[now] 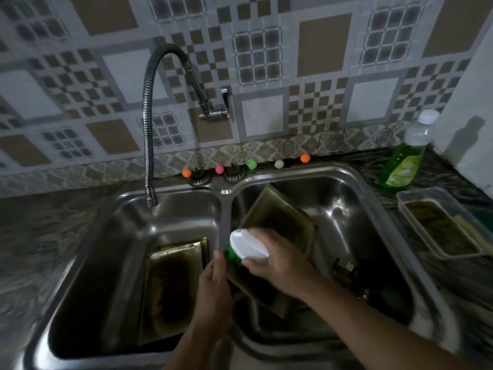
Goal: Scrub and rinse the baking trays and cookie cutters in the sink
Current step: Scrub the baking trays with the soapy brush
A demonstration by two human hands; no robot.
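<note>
A stained baking tray (277, 212) stands tilted in the right basin of the steel double sink (226, 190). My left hand (213, 289) grips its lower left edge. My right hand (277, 260) holds a scrubber with a white handle and a green pad (245, 247), pressed against the tray's near end. A second dirty baking tray (173, 284) leans in the left basin. Dark small items (346, 271), too dim to identify, lie low in the right basin.
A flexible metal faucet hose (147, 145) hangs over the left basin from a wall tap (216, 108). A green dish soap bottle (405, 158) and a clear container holding a sponge (440, 228) stand on the right counter. Small coloured balls (251, 164) line the sink's back edge.
</note>
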